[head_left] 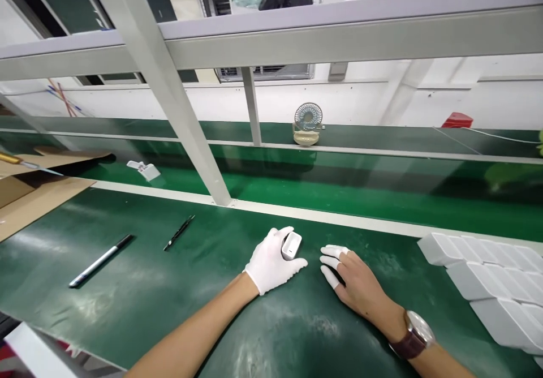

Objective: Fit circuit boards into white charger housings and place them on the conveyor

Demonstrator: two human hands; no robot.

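Observation:
My left hand (271, 262), in a white glove, rests low over the green work table with its fingers curled around a small white earbud case (292, 245). A tiny dark mark shows on the case's face. The thumb points right, just below the case. To the right, my right hand (350, 276) has white finger cots on several fingers and a watch (418, 333) on the wrist. Its fingers are stretched out and hold nothing, a short way from the case. Left of the hands lie a thin black pen (179, 233) and a white-and-black marker (100, 261).
Stacked rows of white boxes (483, 279) stand at the right. A green conveyor belt (373, 188) runs behind a metal rail with a slanted post (186, 117). On it lies a white open-lidded item (145, 170). A small fan (308, 122) stands beyond; cardboard (46, 197) is at left.

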